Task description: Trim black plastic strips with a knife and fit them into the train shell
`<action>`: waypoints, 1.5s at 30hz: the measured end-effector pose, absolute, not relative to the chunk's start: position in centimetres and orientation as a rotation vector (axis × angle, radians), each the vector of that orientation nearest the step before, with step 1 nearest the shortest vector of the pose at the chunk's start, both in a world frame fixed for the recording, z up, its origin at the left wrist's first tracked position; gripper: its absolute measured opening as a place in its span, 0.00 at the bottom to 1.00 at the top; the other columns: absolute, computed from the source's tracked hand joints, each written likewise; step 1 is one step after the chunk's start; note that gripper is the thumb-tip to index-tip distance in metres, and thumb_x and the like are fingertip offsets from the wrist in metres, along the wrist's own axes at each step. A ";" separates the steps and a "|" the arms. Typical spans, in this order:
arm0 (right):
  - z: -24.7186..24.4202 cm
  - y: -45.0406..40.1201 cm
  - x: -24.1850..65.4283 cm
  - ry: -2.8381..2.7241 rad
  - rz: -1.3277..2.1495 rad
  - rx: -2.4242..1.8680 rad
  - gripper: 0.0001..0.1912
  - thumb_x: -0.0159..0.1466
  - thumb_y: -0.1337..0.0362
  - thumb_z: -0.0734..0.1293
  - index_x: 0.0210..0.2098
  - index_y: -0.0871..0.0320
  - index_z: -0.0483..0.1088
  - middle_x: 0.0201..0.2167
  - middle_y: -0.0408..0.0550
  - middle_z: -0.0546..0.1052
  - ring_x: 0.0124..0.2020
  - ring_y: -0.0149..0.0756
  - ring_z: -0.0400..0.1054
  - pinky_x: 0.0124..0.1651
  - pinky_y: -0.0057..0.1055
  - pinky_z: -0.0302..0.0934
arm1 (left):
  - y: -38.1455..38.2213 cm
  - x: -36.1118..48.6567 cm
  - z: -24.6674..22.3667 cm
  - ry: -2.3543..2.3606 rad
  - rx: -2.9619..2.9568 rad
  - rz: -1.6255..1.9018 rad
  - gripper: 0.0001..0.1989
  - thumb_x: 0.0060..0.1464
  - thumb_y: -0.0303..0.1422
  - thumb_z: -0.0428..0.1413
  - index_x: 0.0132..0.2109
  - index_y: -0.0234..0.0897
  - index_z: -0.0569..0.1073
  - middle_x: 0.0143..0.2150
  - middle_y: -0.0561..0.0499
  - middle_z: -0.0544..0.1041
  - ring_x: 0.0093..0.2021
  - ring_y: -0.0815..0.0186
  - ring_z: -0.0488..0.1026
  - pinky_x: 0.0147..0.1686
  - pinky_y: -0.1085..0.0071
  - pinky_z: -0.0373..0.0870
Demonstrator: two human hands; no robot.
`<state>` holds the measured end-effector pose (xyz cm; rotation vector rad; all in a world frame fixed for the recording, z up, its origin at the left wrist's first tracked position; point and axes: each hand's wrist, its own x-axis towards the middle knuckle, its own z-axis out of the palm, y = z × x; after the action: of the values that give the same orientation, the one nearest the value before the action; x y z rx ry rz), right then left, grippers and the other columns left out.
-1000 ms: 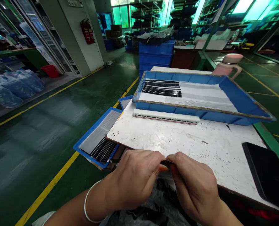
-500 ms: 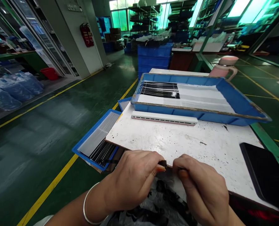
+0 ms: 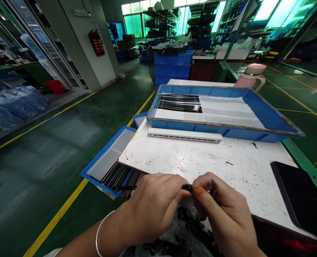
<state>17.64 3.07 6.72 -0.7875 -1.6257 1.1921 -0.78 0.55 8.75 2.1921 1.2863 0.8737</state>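
Observation:
My left hand [image 3: 155, 203] is closed around a thin black strip [image 3: 127, 188], whose tail sticks out to the left and whose short end shows past the fingertips on the right. At that short end, my right hand [image 3: 225, 210] pinches with thumb and forefinger, the two hands nearly touching. A small shiny piece [image 3: 211, 187], perhaps clear film, shows by the right fingers; its kind I cannot make out. Crumpled clear plastic with black pieces [image 3: 185, 228] lies below both hands, partly hidden by them.
On the white table [image 3: 174, 157] stand a blue tray [image 3: 214, 126] with black strips [image 3: 180, 104] on white sheets, a long white bar [image 3: 185, 135], a black phone [image 3: 297, 196] and a pink flask [image 3: 248, 76]. Lower left, another blue tray [image 3: 99, 150] holds more strips.
My right hand has moved left against the strip's end and turned, its thumb now on top. The shiny piece has come into view at its fingers. My left hand keeps its hold.

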 end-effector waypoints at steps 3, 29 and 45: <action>6.5 3.1 17.8 -1.497 1.162 -0.812 0.11 0.75 0.61 0.59 0.35 0.53 0.63 0.22 0.38 0.61 0.19 0.30 0.55 0.19 0.24 0.53 | 0.6 -0.8 9.0 1.321 2.117 0.952 0.10 0.68 0.28 0.46 0.40 0.35 0.71 0.30 0.51 0.73 0.30 0.67 0.70 0.30 0.70 0.60; 6.6 13.8 22.7 -2.071 0.435 -1.150 0.12 0.70 0.52 0.65 0.45 0.52 0.73 0.38 0.46 0.77 0.35 0.41 0.71 0.29 0.32 0.60 | 5.0 -1.7 13.0 1.555 2.503 0.772 0.12 0.69 0.30 0.46 0.52 0.36 0.72 0.39 0.49 0.79 0.37 0.60 0.76 0.33 0.64 0.66; 9.8 14.4 18.0 -1.400 1.248 -0.744 0.15 0.73 0.57 0.65 0.32 0.56 0.73 0.25 0.42 0.70 0.26 0.30 0.63 0.28 0.23 0.60 | 8.5 -2.3 12.1 1.573 2.690 0.915 0.13 0.65 0.26 0.50 0.53 0.31 0.74 0.37 0.47 0.82 0.32 0.60 0.79 0.29 0.66 0.72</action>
<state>17.99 14.42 9.76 -0.7439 -1.3998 1.2482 -2.31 8.53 12.11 2.6904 1.5728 0.9148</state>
